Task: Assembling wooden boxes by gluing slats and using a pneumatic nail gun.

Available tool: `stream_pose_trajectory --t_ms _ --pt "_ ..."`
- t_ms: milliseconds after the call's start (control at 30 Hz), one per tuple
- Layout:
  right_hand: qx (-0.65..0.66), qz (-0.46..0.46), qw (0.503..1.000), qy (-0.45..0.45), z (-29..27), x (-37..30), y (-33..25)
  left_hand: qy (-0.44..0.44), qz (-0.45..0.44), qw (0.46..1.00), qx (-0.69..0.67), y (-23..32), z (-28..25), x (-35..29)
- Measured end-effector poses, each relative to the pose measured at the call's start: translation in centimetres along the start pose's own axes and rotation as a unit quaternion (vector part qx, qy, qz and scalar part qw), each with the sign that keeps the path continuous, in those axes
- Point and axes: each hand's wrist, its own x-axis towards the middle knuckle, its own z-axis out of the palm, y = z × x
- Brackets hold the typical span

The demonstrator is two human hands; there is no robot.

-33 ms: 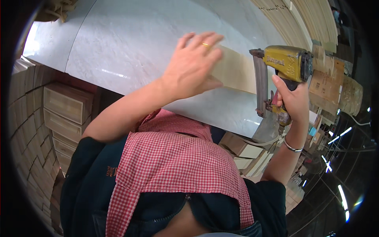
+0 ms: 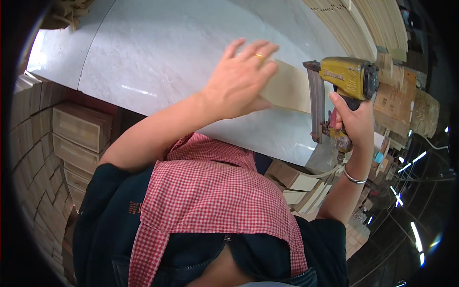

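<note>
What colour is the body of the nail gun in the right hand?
Yellow body with a dark grey magazine; the nail gun, gripped by the right hand, shows best in the head view.

Pale marble-patterned worktop [image 2: 158, 52], light wooden board [image 2: 289, 88] lying on it

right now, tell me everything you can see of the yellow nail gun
The nail gun has a worn yellow metal-looking body with a dark round end cap and a long grey magazine running down from its nose. The right hand grips its handle, a hose trailing below. Its nose sits at the right end of the pale wooden strip on the white marbled table.
</note>
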Motion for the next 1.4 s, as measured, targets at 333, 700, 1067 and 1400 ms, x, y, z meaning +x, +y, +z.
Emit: stream_pose_trajectory --t_ms 333,700,1067,1400 --pt "0.041 0.039 0.998 0.005 -0.8 -0.8 2.7 -0.217 0.073 0.971 0.064 1.6 4.9 4.7" --pt "0.026 0.033 0.999 -0.016 -0.9 0.3 3.5 -0.220 0.057 0.971 0.066 2.2 4.6 5.2" --pt "0.026 0.048 0.998 -0.035 -1.2 1.0 2.8 -0.214 0.056 0.974 0.053 2.0 4.7 5.0" --pt "0.020 0.104 0.994 -0.007 0.1 -0.3 3.6 -0.178 0.073 0.979 0.065 1.8 5.1 4.5"
